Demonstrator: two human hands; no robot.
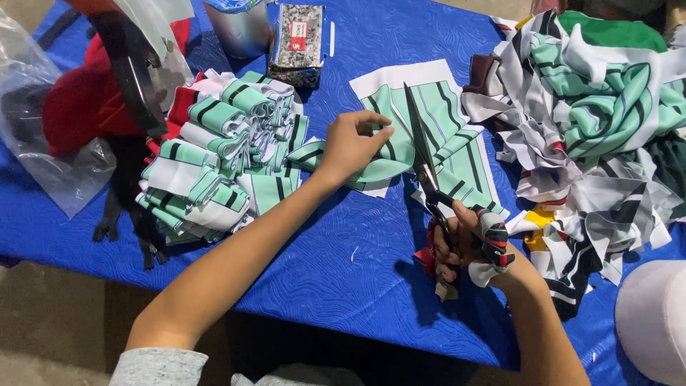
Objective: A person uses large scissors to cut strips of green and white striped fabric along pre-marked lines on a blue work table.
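Two hands are at work over the blue quilted table cover [343, 264], and I read the job as well under way but far from finished. My right hand [464, 246] is closed around the cloth-wrapped handles of a pair of long scissors [423, 154], whose blades stand open and point away from me toward the far edge of the table, lying into a green, white and black striped fabric piece [457, 136] near the middle of the table. My left hand [354, 143] is curled down on the near-left part of that same piece, fingertips pinching and pressing it flat just beside the blades. The cut looks to be partway through; I cannot tell exactly how far the blades have travelled along the stripes. Toward the left side sits a stack of folded striped strips [221, 157], which I take as pieces already done, touching the fabric under my left hand. Along the right edge lies a big loose heap of uncut printed fabric [600, 121], so I judge much is left. At the far edge stand a metal container [239, 28] and a small speckled packet [296, 39], and a clear plastic bag [43, 143] lies at the left edge.
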